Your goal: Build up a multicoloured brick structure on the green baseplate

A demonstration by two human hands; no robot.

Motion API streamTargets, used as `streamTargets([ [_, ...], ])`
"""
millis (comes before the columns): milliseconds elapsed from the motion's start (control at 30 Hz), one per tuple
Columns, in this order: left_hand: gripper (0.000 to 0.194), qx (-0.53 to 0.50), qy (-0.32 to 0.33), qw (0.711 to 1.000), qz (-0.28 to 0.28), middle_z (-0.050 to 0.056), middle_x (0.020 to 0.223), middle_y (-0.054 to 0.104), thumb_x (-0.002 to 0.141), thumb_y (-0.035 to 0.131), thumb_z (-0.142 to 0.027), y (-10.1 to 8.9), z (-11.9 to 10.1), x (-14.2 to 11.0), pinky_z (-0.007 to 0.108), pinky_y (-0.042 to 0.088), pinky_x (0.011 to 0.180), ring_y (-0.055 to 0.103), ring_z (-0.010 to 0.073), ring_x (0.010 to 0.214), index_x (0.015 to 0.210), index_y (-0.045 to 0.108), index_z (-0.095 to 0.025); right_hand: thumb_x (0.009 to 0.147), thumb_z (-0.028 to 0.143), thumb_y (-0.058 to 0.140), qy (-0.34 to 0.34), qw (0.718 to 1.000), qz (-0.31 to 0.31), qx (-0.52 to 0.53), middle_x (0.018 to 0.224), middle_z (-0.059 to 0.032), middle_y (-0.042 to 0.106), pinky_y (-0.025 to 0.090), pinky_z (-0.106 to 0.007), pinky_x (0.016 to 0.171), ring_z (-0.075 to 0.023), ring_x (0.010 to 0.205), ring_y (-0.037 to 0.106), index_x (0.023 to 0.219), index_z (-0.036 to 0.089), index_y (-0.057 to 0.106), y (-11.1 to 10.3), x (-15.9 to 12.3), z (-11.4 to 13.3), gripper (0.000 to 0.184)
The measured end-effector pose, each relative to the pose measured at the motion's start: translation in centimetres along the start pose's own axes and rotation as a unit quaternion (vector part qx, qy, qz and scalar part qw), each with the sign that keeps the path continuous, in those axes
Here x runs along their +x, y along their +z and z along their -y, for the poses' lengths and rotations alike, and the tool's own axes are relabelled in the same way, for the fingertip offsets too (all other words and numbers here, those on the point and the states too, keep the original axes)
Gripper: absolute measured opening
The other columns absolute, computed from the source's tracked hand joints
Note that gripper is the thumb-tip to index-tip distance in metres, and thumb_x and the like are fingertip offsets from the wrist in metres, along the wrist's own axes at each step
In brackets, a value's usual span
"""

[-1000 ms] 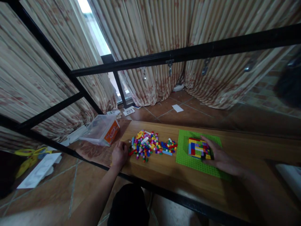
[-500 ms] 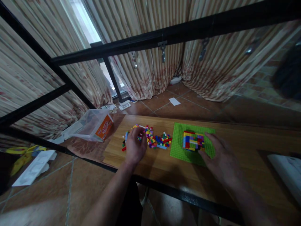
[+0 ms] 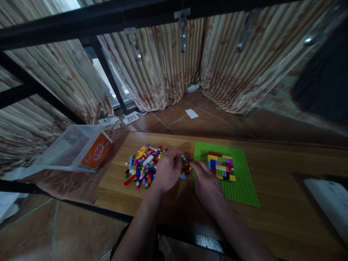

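Observation:
Loose toy building bricks (image 3: 143,168) of many colours lie heaped on the wooden table. Over the right part of the heap is my left hand (image 3: 168,171), its fingers curled in; whatever they hold is hidden. My right hand (image 3: 208,185) reaches across the left edge of a green baseplate (image 3: 244,192). Its fingers are pressed together at the bricks beside that edge, and anything in the pinch is too small to name. On the baseplate sits a flat, multicoloured brick build (image 3: 221,167), just beyond my right hand and partly covered by it.
A clear plastic bin (image 3: 67,145) with an orange label stands left of the wooden tabletop (image 3: 116,192). A whitish object (image 3: 324,199) lies at the far right. Black metal bars (image 3: 152,18) run across the top, with curtains (image 3: 160,72) behind.
My right hand has moved left from the brick build to the loose bricks, its spread fingers now together. My left hand has shifted right over the heap. The camera view has shifted too.

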State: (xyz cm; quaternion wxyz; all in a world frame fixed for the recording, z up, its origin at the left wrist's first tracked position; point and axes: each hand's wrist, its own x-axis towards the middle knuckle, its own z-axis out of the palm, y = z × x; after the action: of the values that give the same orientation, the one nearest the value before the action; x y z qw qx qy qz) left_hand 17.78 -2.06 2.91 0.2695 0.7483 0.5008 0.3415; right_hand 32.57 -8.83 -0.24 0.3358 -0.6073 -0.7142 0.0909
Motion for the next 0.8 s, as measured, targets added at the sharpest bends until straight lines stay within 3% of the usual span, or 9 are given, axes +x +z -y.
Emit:
streamTargets([
  [100, 0.029, 0.037, 0.025, 0.998, 0.039, 0.008, 0.101, 0.070, 0.081, 0.047, -0.006, 1.1, -0.6, 0.1, 0.039, 0.048, 0.093, 0.063, 0.0219, 0.098, 0.098, 0.066, -0.019, 0.082, -0.001, 0.035, 0.009, 1.000, 0.022, -0.018, 0.130, -0.0144, 0.056, 0.052, -0.042, 0.097, -0.0238, 0.118, 0.057, 0.131, 0.017, 0.052, 1.0, 0.6, 0.4, 0.056],
  [233, 0.035, 0.073, 0.020, 0.996, 0.053, 0.009, 0.102, 0.069, 0.076, 0.047, -0.002, 2.0, -0.4, 0.0, 0.041, 0.048, 0.094, 0.062, 0.0240, 0.101, 0.099, 0.066, -0.019, 0.084, 0.001, 0.037, 0.027, 0.997, 0.063, -0.027, 0.118, -0.0150, 0.062, 0.053, -0.037, 0.093, -0.0235, 0.109, 0.060, 0.121, 0.013, 0.057, 1.2, 1.1, 0.9, 0.044],
  [367, 0.037, 0.073, 0.022, 0.995, 0.063, 0.009, 0.102, 0.068, 0.075, 0.045, -0.001, 2.1, 0.0, 0.0, 0.040, 0.049, 0.095, 0.061, 0.0231, 0.101, 0.098, 0.067, -0.020, 0.088, 0.004, 0.039, 0.051, 0.994, 0.085, -0.038, 0.099, -0.0107, 0.065, 0.053, -0.035, 0.083, -0.0219, 0.090, 0.062, 0.105, 0.016, 0.063, 0.8, 1.2, 1.4, 0.031],
  [567, 0.038, 0.058, 0.002, 0.995, 0.077, 0.009, 0.105, 0.069, 0.078, 0.042, -0.002, 1.8, 0.3, 0.2, 0.037, 0.049, 0.096, 0.062, 0.0219, 0.102, 0.102, 0.066, -0.018, 0.091, 0.006, 0.040, 0.068, 0.991, 0.107, -0.032, 0.099, -0.0100, 0.066, 0.051, -0.033, 0.081, -0.0216, 0.090, 0.062, 0.099, 0.016, 0.064, 0.7, 0.9, 1.7, 0.028],
  [700, 0.033, 0.034, -0.020, 0.998, 0.038, 0.008, 0.099, 0.071, 0.081, 0.043, -0.006, 1.2, 0.4, 0.6, 0.036, 0.050, 0.091, 0.064, 0.0214, 0.096, 0.100, 0.067, -0.017, 0.091, 0.008, 0.040, 0.059, 0.994, 0.089, -0.005, 0.096, -0.0089, 0.066, 0.051, -0.033, 0.081, -0.0207, 0.090, 0.063, 0.099, 0.018, 0.065, 0.5, 0.8, 1.5, 0.029],
  [800, 0.027, -0.032, -0.053, 0.997, -0.052, 0.008, 0.096, 0.071, 0.080, 0.047, -0.009, 0.3, 0.5, 1.0, 0.035, 0.049, 0.088, 0.065, 0.0201, 0.092, 0.096, 0.068, -0.016, 0.092, 0.009, 0.040, 0.047, 0.997, 0.054, 0.026, 0.096, -0.0069, 0.067, 0.051, -0.033, 0.082, -0.0199, 0.091, 0.063, 0.101, 0.020, 0.065, 0.5, 0.5, 1.2, 0.029],
])
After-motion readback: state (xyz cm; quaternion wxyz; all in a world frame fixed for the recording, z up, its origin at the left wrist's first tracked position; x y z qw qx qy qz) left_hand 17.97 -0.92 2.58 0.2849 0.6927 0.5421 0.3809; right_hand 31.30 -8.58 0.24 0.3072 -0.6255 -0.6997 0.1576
